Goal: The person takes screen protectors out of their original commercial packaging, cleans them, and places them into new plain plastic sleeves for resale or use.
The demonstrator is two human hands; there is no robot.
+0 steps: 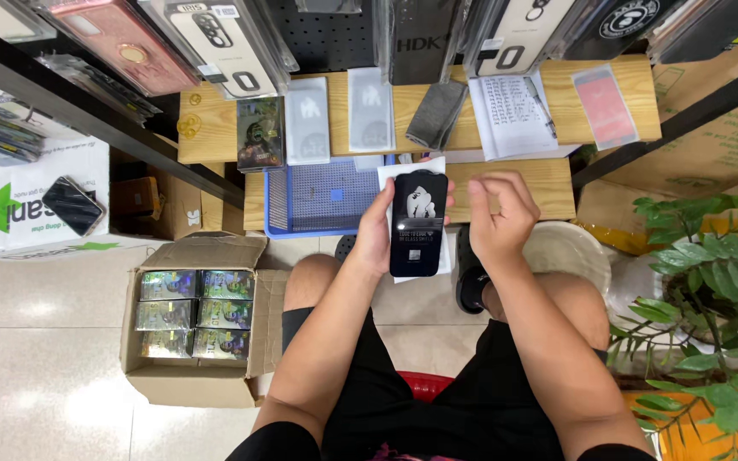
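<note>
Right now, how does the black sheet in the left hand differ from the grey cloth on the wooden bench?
The black sheet is held upright-facing in the left hand, above the knees; the grey cloth lies on the wooden bench, untouched. The black sheet is glossy, flat and stiff-looking with a pale print; the grey cloth is matt, soft and folded. The sheet looks longer. Both are roughly rectangular. The right hand hovers beside the sheet, holding nothing.

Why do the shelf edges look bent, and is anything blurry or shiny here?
Head view: the wide lens bows the dark metal shelf rails near the edges. The right hand is slightly motion-blurred, while the left hand and the glossy black phone-shaped screen protector it holds look sharp. Soft glare patches sit on the pale floor tiles, and the foil boxes in the open cardboard carton glint.
</note>
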